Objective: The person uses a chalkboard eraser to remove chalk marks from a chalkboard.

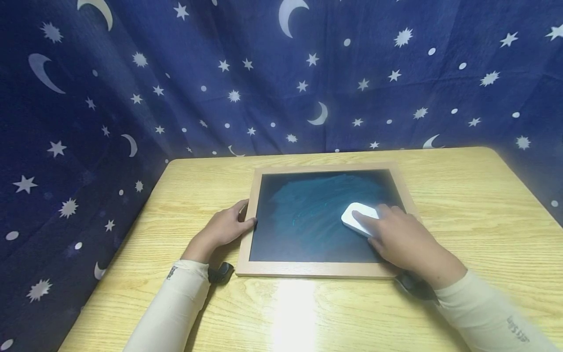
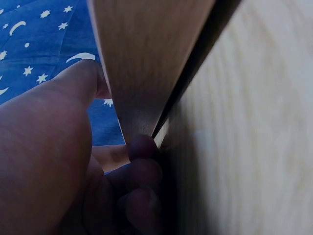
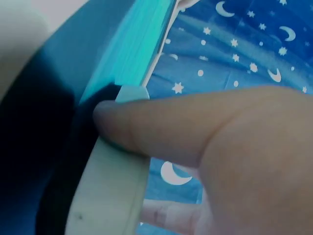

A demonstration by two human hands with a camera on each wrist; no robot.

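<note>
A small chalkboard [image 1: 286,247] with a light wooden frame lies on the table, its dark surface smeared with a broad teal chalk haze and a few faint marks. Along the board's left side, my left hand [image 1: 223,227] grips the frame [image 2: 146,54], thumb over the top and the other fingers low at its outer edge. My right hand [image 1: 402,237] holds a white board eraser [image 1: 360,217] against the right half of the surface. Up close in the right wrist view, the thumb presses the side of the eraser [image 3: 110,181], with a dark layer under its white body.
The yellow wood-grain table [image 1: 198,181] extends around the board, with a bright light reflection near the front. A dark blue curtain [image 1: 272,83] with moons and stars hangs behind and at the sides. Dark straps with small devices circle both wrists.
</note>
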